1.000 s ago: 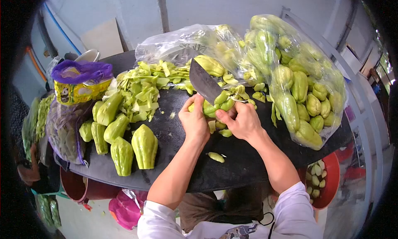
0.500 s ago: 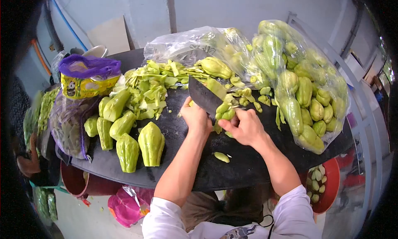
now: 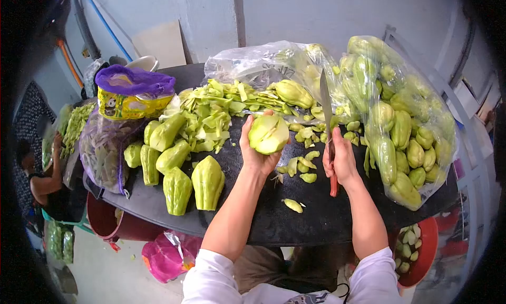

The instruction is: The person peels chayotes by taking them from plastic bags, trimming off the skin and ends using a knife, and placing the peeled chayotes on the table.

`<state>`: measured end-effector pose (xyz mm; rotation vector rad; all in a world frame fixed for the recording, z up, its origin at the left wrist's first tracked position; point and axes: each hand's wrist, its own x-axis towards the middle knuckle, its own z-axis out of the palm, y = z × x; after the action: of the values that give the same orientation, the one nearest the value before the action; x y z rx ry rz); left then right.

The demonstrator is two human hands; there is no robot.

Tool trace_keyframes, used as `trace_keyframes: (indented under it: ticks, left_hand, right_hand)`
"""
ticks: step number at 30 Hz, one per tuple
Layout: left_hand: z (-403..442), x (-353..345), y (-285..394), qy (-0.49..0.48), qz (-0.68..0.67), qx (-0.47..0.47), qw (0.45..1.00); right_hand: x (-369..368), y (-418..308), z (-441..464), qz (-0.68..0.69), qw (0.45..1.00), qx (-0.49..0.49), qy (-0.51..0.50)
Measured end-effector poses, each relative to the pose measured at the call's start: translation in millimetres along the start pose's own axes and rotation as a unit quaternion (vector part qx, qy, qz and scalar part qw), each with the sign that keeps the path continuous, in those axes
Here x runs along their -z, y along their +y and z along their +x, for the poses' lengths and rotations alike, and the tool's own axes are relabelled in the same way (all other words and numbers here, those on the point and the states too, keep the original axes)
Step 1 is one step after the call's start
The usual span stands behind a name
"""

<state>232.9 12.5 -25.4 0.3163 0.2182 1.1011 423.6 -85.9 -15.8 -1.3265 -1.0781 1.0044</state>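
Note:
A green chayote with a pale cut face turned up rests in my left hand, whose fingers wrap round it. My right hand is closed on a large dark-bladed knife with a red handle; its blade points up and away, apart from the chayote. Small green cut pieces lie on the black table between my hands. A heap of peelings is behind and left of my left hand. Several whole chayotes stand or lie at the left.
A clear bag of chayotes fills the table's right side. On the left stand a purple net bag and a yellow pack. Red tubs are below the table. At far left is another person.
The knife has come away from the chayote and swung upright to the right with my right hand. My left hand has turned the chayote's cut face up. The view has shifted left.

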Motion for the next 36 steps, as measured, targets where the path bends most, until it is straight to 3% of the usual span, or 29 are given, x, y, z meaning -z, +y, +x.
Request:
trace_keyframes:
  ticks: [1, 5, 11, 13, 15, 21, 23, 24, 25, 27, 30, 33, 36]
  left_hand:
    - [-2, -1, -1, -0.036, -0.001, 0.001, 0.999]
    - [5, 1, -5, 0.028, 0.042, 0.014, 0.999]
    - [3, 3, 1, 0.041, 0.147, 0.037, 0.988]
    - [-6, -14, 18, 0.087, 0.27, -0.085, 0.955]
    - [-23, -25, 45, 0.066, 0.293, -0.168, 0.939]
    - [-62, -14, 178, 0.129, 0.437, -0.405, 0.792]
    - [-66, -1, 225, 0.196, 0.572, -0.482, 0.635]
    - [-65, 13, 246, 0.211, 0.557, -0.5, 0.629]
    - [-64, 27, 271, 0.23, 0.63, -0.533, 0.515]
    - [-63, 38, 288, 0.242, 0.688, -0.576, 0.369]
    - [-63, 66, 298, 0.269, 0.747, -0.497, 0.35]
    - [-66, 85, 299, 0.237, 0.798, -0.508, 0.22]
    - [-70, 80, 306, 0.312, 0.812, -0.444, 0.213]
  right_hand:
    - [1, 0, 0, 0.031, 0.999, -0.022, -0.004]
    - [1, -1, 2, 0.125, 0.989, -0.072, 0.014]
    - [11, 7, 7, 0.107, 0.993, -0.058, 0.003]
    - [17, 9, 11, 0.077, 0.996, -0.048, 0.025]
    - [22, 6, 13, 0.07, 0.996, -0.049, 0.022]
    - [22, -1, 11, 0.001, 0.999, -0.006, 0.051]
    - [22, 1, 12, 0.002, 0.999, 0.017, 0.05]
    - [21, -2, 10, -0.002, 0.998, 0.016, 0.055]
    - [20, -4, 10, -0.005, 0.998, 0.015, 0.06]
    - [20, -4, 11, -0.003, 0.998, 0.019, 0.061]
    - [20, -6, 8, -0.009, 0.998, 0.022, 0.055]
    - [22, -9, 9, -0.012, 0.998, 0.027, 0.063]
    - [31, -6, 12, -0.019, 0.996, 0.048, 0.077]
